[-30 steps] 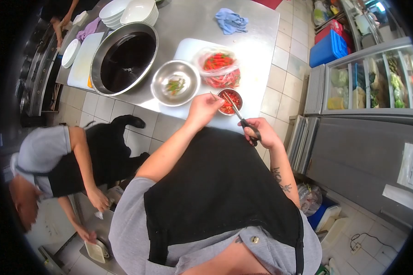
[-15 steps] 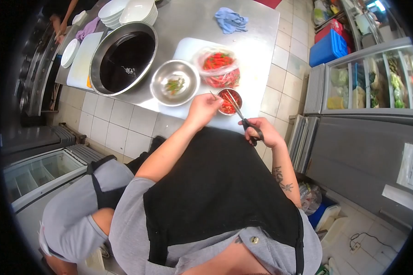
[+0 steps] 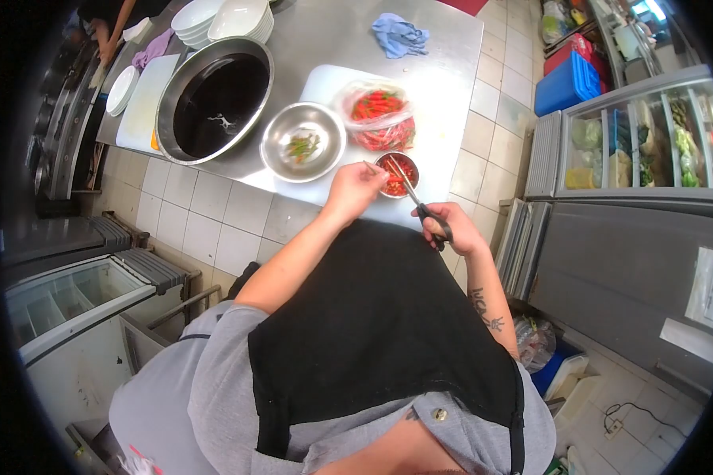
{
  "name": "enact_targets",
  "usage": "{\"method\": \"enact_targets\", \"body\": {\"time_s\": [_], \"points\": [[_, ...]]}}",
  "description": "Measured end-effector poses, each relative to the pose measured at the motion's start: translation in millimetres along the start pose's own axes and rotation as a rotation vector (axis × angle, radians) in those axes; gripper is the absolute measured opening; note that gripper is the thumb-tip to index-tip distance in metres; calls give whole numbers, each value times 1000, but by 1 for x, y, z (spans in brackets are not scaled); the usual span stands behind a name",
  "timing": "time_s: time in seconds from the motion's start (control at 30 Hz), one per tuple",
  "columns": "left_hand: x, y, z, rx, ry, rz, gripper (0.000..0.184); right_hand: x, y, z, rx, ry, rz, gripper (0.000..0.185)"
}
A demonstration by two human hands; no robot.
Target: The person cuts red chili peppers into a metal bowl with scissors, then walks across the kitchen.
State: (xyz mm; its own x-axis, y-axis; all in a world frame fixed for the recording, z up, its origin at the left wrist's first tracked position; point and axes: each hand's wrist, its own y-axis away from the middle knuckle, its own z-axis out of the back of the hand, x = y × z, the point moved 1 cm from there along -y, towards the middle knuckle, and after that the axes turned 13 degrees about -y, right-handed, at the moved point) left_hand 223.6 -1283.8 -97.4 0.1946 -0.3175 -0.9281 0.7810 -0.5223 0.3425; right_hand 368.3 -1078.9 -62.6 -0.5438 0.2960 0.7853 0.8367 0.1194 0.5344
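Observation:
My left hand (image 3: 357, 188) pinches a red chili (image 3: 390, 176) at the left rim of a small metal bowl (image 3: 417, 187). Cut red chili pieces lie in that bowl. Black-handled scissors (image 3: 425, 212) are in my right hand (image 3: 454, 227), their blades reaching over the small bowl. Left of my left hand, a wider steel bowl (image 3: 277, 150) holds green stems (image 3: 302, 147). Behind the small bowl, a clear plastic bag (image 3: 382, 115) full of red chilies rests on a white cutting board (image 3: 322, 79).
A large pot (image 3: 265, 83) of dark liquid stands left, with white bowls (image 3: 242, 20) behind it. A blue cloth (image 3: 399, 36) lies on the steel table (image 3: 317, 32). Another person (image 3: 154, 396) is close behind my left side; a further person's arm (image 3: 119, 24) shows top left.
The nearby person at lower left has moved closer behind my left arm, uncovering a glass-topped freezer. Both my hands stay nearly in place; the scissor blades have shifted slightly over the bowl.

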Motion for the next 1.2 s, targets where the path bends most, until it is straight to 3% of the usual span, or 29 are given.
{"method": "enact_targets", "body": {"time_s": [0.3,0.57,1.2], "points": [[1,-1,2,-69,-166,-26,23,0,2,1,-7,36,-70,57],[-4,1,1,-64,-72,-17,19,2,4,-2,27,7,-19,68],[-2,2,0,-53,-15,3,22,-3,2,-3,4,-10,-9,59]]}}
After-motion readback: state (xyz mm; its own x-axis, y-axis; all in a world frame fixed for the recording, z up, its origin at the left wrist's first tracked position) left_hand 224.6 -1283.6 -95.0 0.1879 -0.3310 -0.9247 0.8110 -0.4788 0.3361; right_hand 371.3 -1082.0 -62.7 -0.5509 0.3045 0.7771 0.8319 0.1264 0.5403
